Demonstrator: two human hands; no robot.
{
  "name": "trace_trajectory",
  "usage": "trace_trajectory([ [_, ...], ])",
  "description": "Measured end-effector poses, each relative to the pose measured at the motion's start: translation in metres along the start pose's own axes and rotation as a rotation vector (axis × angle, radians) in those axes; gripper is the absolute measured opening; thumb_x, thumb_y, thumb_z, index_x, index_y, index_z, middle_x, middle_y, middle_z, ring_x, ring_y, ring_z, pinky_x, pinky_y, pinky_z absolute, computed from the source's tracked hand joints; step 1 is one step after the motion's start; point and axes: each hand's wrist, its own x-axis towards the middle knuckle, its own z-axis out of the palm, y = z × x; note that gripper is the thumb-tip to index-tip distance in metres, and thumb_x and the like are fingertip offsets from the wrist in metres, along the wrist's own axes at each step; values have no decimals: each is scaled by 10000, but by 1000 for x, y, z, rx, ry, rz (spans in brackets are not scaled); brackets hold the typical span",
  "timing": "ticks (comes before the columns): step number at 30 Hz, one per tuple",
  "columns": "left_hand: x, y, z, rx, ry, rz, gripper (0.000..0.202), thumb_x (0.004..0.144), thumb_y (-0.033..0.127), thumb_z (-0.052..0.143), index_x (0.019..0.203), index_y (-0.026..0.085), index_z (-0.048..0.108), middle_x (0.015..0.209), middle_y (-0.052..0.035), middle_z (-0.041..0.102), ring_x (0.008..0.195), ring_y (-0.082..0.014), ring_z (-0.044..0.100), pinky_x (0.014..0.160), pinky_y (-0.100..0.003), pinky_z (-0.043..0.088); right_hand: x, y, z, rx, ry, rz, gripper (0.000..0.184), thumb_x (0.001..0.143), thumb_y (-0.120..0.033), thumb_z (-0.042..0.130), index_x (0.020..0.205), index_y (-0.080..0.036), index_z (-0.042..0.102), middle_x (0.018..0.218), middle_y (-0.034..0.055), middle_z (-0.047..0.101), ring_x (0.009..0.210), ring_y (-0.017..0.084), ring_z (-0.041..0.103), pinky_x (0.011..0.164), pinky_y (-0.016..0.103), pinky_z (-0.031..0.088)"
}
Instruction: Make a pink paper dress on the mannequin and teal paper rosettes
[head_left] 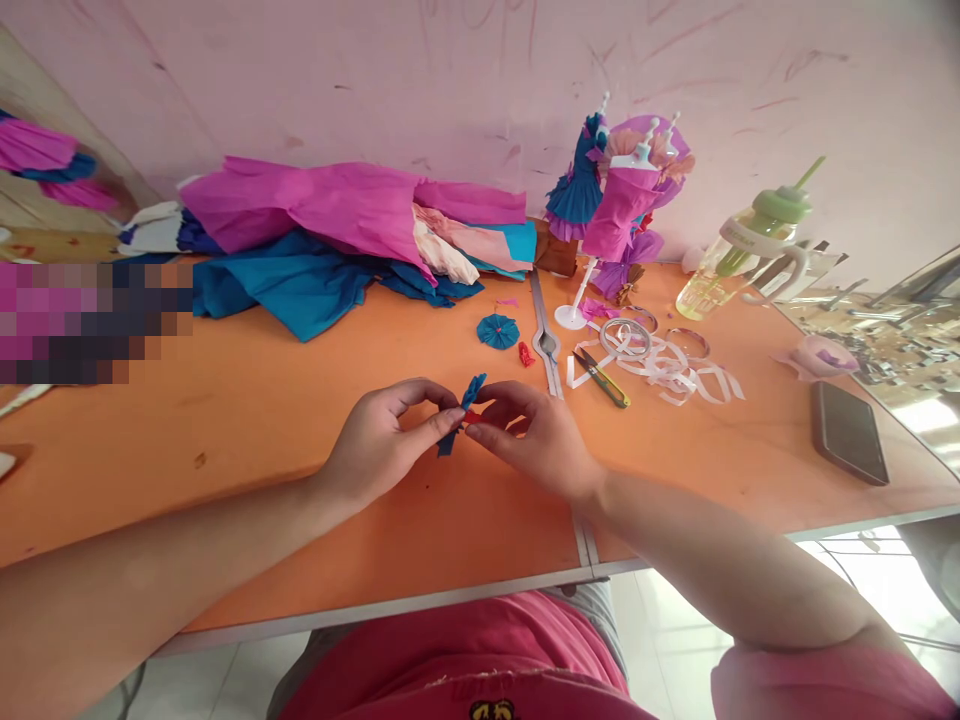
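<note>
Just above the table, my left hand (390, 435) pinches a gathered piece of blue crepe paper (473, 390) between thumb and fingertips. My right hand (536, 435) is closed against it from the other side, with a small red paper piece (472, 417) under its thumb and fingertips. The red bit touches the blue paper; how the two are joined is hidden by my fingers. Beyond my hands lie a round pleated blue paper rosette (498, 332) with a pink centre and a small crumpled red scrap (526, 354).
Yellow-handled thread snips (602, 378) lie beside tangled white strips (675, 365) and tape rolls (625, 338). Behind stand miniature dress forms (622, 205) in crepe paper. Magenta paper (315, 200) and blue paper (292, 285) fill the back left. A bottle (739, 255) and phone (849, 432) are at right.
</note>
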Motion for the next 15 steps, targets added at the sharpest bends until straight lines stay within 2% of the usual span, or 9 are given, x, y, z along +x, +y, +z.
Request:
trace_trajectory([
  [5, -2, 8, 0, 14, -41, -52, 317, 791, 508, 691, 886, 205, 700, 924, -39, 725, 920, -246, 659, 826, -332, 507, 1, -2, 2, 59, 73, -18, 150, 806, -335, 704, 880, -209, 740, 830, 14, 737, 709, 126, 658, 685, 267, 540],
  [7, -2, 9, 1, -31, -61, -93, 331, 790, 512, 696, 906, 202, 706, 945, -44, 732, 937, -244, 663, 854, -333, 505, 2, -4, 1, 77, 95, -4, 133, 803, -325, 702, 838, -203, 744, 825, 21, 734, 700, 127, 653, 637, 250, 540],
  [10, -3, 5, 3, -88, -52, -124, 366, 788, 521, 703, 958, 196, 710, 965, -59, 737, 924, -240, 670, 830, -330, 516, 2, -4, -1, 151, 55, 75, 178, 811, -348, 685, 870, -187, 730, 741, 13, 695, 621, 115, 626, 544, 226, 519],
  [12, -3, 3, 6, -72, -13, -100, 358, 792, 512, 706, 961, 197, 714, 976, -62, 734, 910, -234, 671, 808, -324, 523, 2, -3, -2, 245, 7, 149, 217, 820, -372, 669, 898, -173, 709, 662, -4, 644, 557, 105, 608, 520, 226, 520],
  [15, -4, 2, 9, -4, 79, 20, 291, 812, 482, 698, 908, 208, 724, 988, -54, 730, 928, -227, 672, 820, -314, 530, 4, -1, -1, 368, -67, 200, 237, 832, -382, 656, 906, -159, 684, 632, -11, 609, 558, 106, 615, 551, 237, 545],
])
